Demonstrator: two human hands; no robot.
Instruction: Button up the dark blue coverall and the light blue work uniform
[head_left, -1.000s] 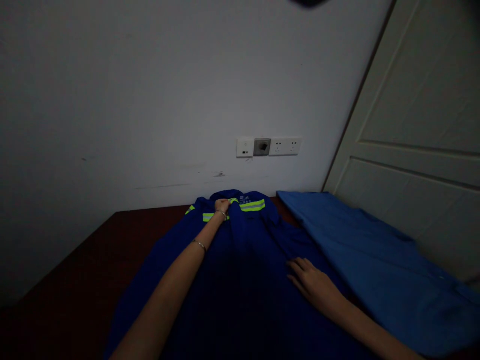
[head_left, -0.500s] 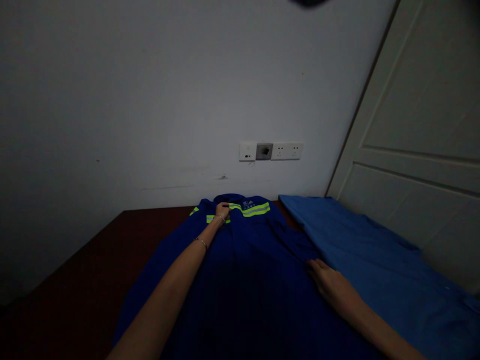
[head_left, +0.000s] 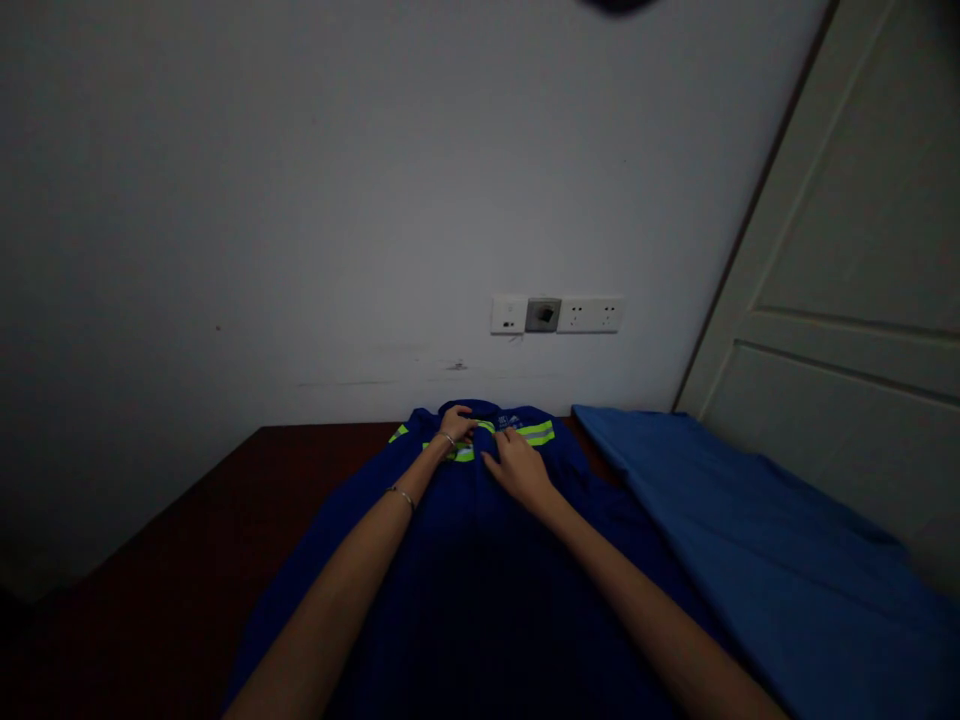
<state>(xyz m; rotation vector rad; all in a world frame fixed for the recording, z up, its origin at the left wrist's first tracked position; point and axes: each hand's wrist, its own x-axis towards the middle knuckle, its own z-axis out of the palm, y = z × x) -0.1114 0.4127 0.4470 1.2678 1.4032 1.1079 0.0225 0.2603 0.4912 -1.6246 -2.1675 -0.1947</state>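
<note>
Inward and up from the side of the dark blue jacket, the right hand had moved to join the left hand by the yellow-green chest stripe. That brought both hands to one part of the front, fingers bent at the cloth; whether either pinched it, I could not tell. The jacket lay on the dark red table, left of a lighter blue cloth.
</note>
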